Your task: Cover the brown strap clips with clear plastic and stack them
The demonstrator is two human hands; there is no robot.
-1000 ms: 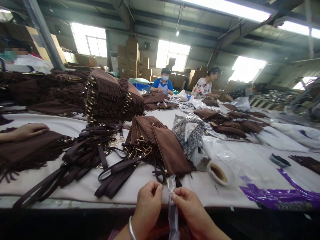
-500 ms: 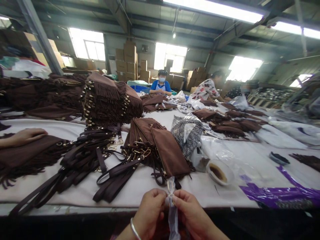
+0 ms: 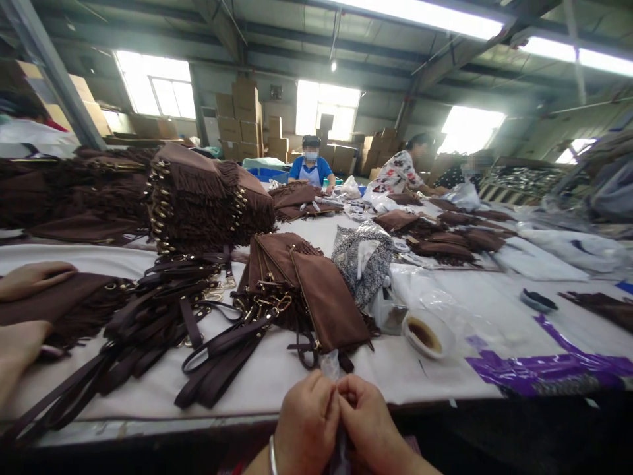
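Note:
My left hand [image 3: 305, 417], with a silver bangle at the wrist, and my right hand [image 3: 368, 417] meet at the table's front edge. Both pinch a narrow twist of clear plastic film [image 3: 330, 364]; its top sticks up above my fingers and its lower end hangs between my palms. What the film wraps, if anything, is hidden. Just beyond lie brown zippered pouches [image 3: 329, 297] with fringe and gold clasps. Dark brown leather straps [image 3: 222, 363] are spread to the left of my hands.
A bowl of brown liquid [image 3: 424, 334] and purple plastic packaging [image 3: 534, 373] lie to the right. A tall stack of fringed bags [image 3: 202, 198] stands behind the straps. At the left edge, another person's hands [image 3: 34, 280] rest at a fringed bag. Co-workers [image 3: 311, 170] sit across the table.
My hands have come closer together and cover more of the plastic. A second hand of the person at left has come into view. The camera view has shifted slightly.

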